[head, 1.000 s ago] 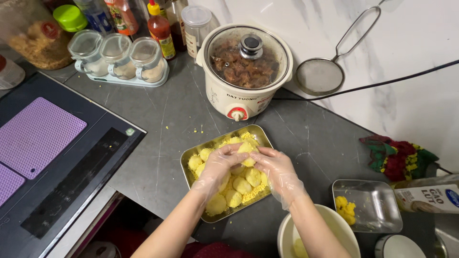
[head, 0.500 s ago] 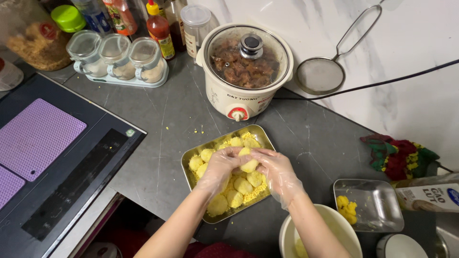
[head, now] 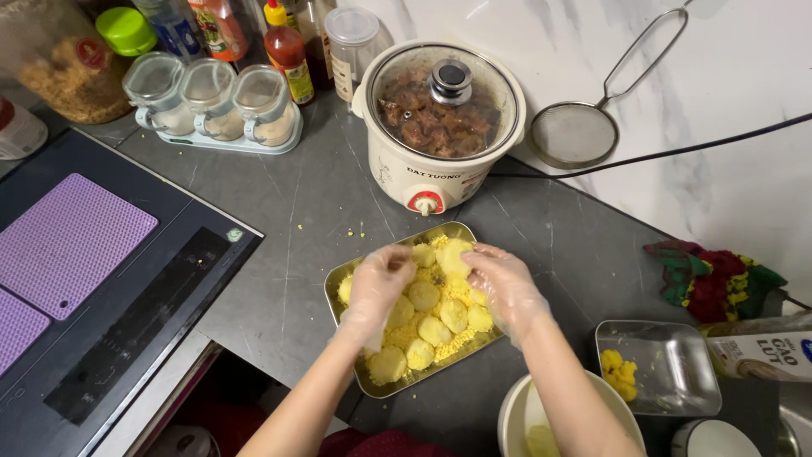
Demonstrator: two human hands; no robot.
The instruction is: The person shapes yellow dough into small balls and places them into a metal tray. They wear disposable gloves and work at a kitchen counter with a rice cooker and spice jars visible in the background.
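Observation:
A metal tray (head: 342, 283) on the grey counter holds several round yellow dough balls (head: 436, 330) and yellow crumbs. Both hands wear thin clear plastic gloves and hover over the tray's far half. My right hand (head: 503, 288) pinches a pale yellow ball (head: 452, 256) at its fingertips. My left hand (head: 382, 283) is curled with its fingers close to that same ball, touching it or nearly so. Other balls lie in the tray below the hands.
A white slow cooker (head: 440, 123) with a glass lid stands behind the tray. Jars and sauce bottles (head: 216, 101) line the back left, a black cooktop (head: 110, 279) at left. A small metal tray (head: 668, 368), white bowl (head: 520, 415), wire skimmer (head: 575, 131) and cable sit right.
Both hands have lifted from the middle of the tray toward its far edge, bringing one yellow ball up between the fingertips.

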